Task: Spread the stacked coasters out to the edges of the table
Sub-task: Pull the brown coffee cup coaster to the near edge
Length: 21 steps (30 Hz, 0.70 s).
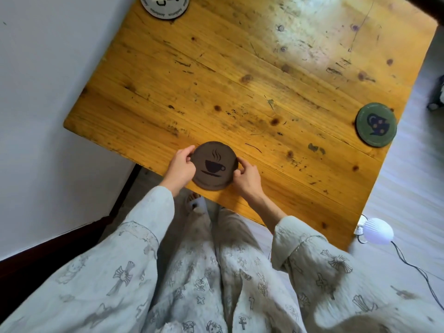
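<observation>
**Brown coaster held at the near table edge**

A round dark-brown coaster printed with a steaming cup (214, 166) lies at the near edge of the worn yellow wooden table (240, 80). The left hand (180, 168) pinches its left rim, and the right hand (247, 180) grips its right rim, fingers curled on the edge. Whether more coasters lie beneath it cannot be told. A round dark-green coaster with a spotted blue cup (376, 124) rests at the table's right edge. A round white coaster with black lettering (164, 7) sits at the far left edge, partly cut off. Patterned pale sleeves cover both forearms. A white shell-shaped lamp (377, 230) sits on the floor by the table's near right corner.
</observation>
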Each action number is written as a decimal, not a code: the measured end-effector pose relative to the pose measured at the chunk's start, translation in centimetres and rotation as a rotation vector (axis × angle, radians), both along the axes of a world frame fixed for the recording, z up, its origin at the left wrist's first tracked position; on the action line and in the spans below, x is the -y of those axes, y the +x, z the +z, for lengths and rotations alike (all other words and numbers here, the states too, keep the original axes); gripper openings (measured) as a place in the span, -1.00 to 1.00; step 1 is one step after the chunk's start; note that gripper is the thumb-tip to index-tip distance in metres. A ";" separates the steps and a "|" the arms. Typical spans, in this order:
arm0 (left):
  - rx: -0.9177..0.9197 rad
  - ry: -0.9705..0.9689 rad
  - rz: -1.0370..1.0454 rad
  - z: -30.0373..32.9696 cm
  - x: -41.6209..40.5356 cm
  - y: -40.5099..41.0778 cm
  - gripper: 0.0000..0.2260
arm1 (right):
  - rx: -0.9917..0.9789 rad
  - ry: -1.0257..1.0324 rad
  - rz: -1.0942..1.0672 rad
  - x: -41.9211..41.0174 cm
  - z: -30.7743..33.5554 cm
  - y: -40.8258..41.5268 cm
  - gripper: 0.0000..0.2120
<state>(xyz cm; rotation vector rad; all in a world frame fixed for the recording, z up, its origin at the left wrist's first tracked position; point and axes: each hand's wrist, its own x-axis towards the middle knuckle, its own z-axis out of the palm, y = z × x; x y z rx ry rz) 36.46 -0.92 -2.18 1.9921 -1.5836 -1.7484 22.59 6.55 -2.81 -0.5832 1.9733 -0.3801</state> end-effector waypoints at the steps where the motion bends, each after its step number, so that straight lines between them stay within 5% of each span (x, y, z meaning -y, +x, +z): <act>1: -0.013 0.003 -0.013 0.0 0.5 0.1 -0.49 | 0.025 -0.004 -0.050 -0.2 0.2 0.3 -0.53; 21: -0.050 0.041 -0.092 -0.3 0.8 2.2 -0.49 | 0.095 0.047 -0.292 0.4 0.8 1.5 -0.68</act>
